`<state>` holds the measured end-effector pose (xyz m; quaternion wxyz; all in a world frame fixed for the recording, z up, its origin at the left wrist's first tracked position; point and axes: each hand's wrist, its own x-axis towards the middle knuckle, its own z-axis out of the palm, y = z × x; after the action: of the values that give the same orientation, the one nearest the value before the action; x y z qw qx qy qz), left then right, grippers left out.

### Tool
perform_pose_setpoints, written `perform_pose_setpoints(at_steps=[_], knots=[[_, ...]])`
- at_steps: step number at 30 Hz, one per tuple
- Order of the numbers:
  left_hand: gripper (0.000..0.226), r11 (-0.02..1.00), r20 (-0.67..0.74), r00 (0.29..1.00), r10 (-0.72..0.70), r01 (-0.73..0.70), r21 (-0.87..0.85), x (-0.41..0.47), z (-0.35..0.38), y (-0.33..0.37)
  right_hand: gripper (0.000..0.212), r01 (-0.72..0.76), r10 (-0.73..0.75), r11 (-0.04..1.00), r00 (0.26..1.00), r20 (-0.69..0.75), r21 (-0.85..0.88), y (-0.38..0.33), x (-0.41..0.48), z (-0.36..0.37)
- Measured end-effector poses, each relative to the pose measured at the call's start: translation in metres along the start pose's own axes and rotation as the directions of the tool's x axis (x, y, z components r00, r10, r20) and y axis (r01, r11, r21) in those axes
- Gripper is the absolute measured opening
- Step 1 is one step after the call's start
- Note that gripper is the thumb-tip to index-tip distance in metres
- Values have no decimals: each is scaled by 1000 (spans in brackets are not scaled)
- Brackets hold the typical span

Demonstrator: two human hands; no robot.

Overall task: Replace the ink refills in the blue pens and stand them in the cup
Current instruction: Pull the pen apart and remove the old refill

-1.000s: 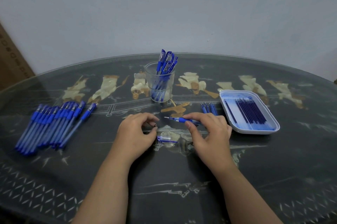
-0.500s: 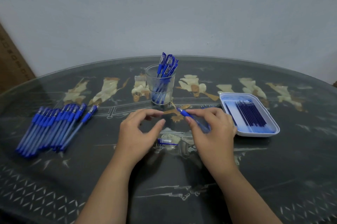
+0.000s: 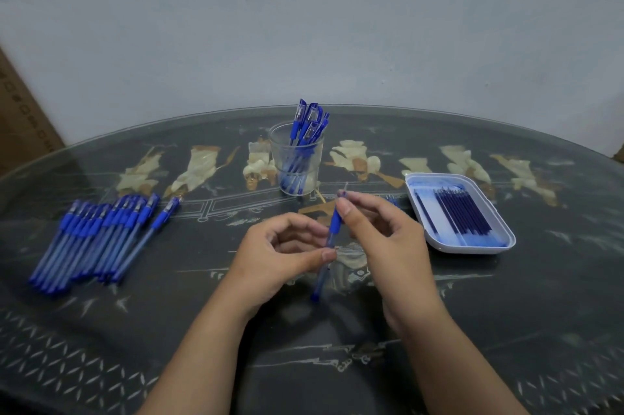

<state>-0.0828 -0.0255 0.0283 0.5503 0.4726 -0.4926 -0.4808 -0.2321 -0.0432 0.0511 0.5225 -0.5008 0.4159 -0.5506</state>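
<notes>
Two hands grasp one blue pen [image 3: 332, 229], tip up, just in front of the cup [image 3: 297, 161]: left hand [image 3: 280, 256] steadies the barrel while right hand [image 3: 381, 235] pinches the nose, likely to twist it

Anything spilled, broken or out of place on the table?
Nothing visibly broken or spilled. Only oddity: the white tray holding the refills looks smeared blue inside, possibly ink. Pens in the cup lean, all inside it. Left hand and right hand grip one pen.

Head-worn view, forward and down
</notes>
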Motion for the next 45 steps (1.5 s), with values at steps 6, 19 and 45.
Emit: perform_pose_setpoints(at_steps=[6, 19, 45], knots=[[24, 999, 63, 998, -27, 25, 38, -2, -1, 4, 17, -84, 90, 981, 996, -25, 176, -8, 4, -12], [25, 995, 80, 996, -45, 38, 94, -4, 0, 6, 27, 156, -93, 939, 973, -209, 307, -19, 5, -20], [20, 999, -138, 990, -34, 34, -3, 1, -5, 4, 22, -2, 100, 538, 993, 61, -843, 18, 96, -42]])
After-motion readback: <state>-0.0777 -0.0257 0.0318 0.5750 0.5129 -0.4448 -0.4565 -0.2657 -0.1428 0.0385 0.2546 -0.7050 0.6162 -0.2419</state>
